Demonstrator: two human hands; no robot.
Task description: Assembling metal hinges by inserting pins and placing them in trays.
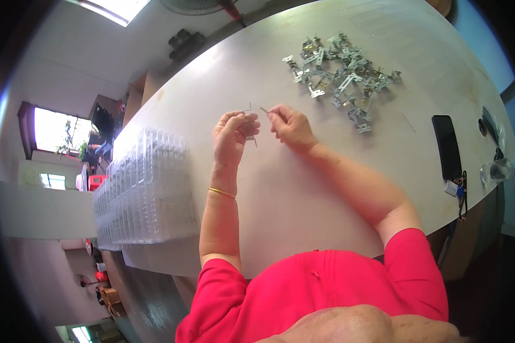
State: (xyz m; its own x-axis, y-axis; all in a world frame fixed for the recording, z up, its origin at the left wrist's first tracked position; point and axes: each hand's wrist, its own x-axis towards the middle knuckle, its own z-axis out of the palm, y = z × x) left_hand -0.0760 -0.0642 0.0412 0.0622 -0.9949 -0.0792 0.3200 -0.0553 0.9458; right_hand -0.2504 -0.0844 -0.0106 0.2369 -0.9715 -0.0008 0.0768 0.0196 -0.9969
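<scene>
My left hand (233, 132) is closed around a small metal bracket (255, 141). Its bent ends stick out above and below the fingers, while the middle is hidden in my grip. Just to the right, my right hand (292, 127) pinches a short, thin metal piece (263, 109) between thumb and fingers, its tip pointing toward the left hand. A small gap separates the two hands. Beyond them to the right lies a loose heap of silvery metal brackets (349, 80), some with brass-coloured bits.
Clear plastic trays (149, 191) are stacked at the left edge of the pale table (292, 211). On the right lie a black phone (447, 147), keys on a dark strap (461, 191), a thin rod (407, 122) and a clear plastic bag (496, 170).
</scene>
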